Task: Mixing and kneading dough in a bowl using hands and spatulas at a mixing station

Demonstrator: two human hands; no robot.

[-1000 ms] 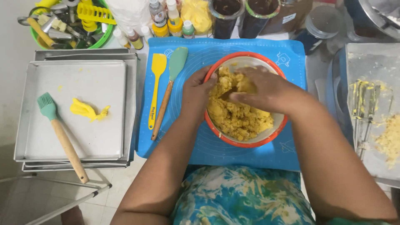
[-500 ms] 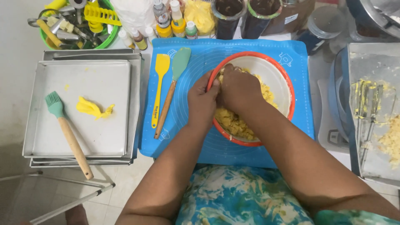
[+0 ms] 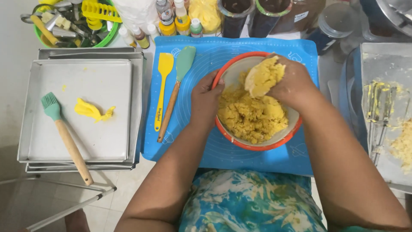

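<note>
An orange-rimmed white bowl (image 3: 234, 72) full of crumbly yellow dough (image 3: 251, 118) sits on a blue silicone mat (image 3: 223, 157). My right hand (image 3: 289, 83) is lifted over the bowl's far side, closed around a lump of yellow dough (image 3: 262, 76). On the bowl's left rim rests my left hand (image 3: 206, 99), gripping the rim and steadying the bowl. A yellow spatula (image 3: 162, 88) and a green spatula with a wooden handle (image 3: 177, 88) lie side by side on the mat, left of the bowl.
Stacked metal baking trays (image 3: 81, 141) at left carry a green pastry brush (image 3: 64, 133) and a smear of yellow butter (image 3: 91, 109). A green basket of tools (image 3: 73, 21), small bottles (image 3: 178, 19) and dark jars (image 3: 249, 15) line the back. A metal tray with whisk beaters (image 3: 382, 111) stands at right.
My right hand was pressing down into the dough; it has since risen to the bowl's far side with a lump in it. My left hand has shifted out to the bowl's left rim.
</note>
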